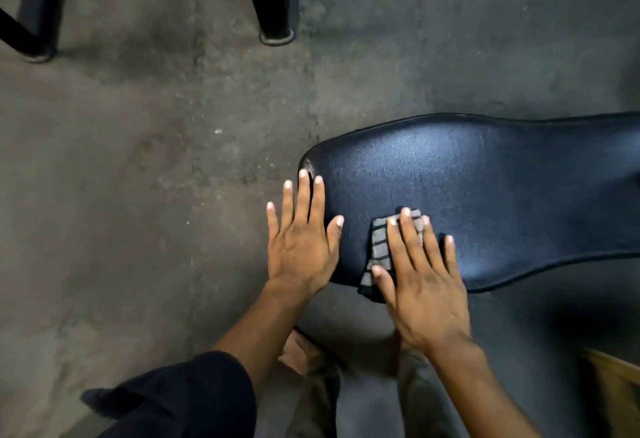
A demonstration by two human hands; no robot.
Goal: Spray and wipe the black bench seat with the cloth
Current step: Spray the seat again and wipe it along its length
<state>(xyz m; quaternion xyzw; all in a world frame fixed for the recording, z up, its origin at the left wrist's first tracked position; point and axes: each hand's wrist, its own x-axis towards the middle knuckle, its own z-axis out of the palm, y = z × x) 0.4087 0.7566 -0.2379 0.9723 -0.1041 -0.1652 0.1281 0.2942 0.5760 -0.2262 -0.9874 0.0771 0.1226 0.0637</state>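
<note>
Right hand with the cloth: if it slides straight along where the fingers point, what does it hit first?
Nothing in that line: the right hand, flat on the cloth, points up the picture across bare bench seat. Past the seat's far edge, only floor shows.
</note>
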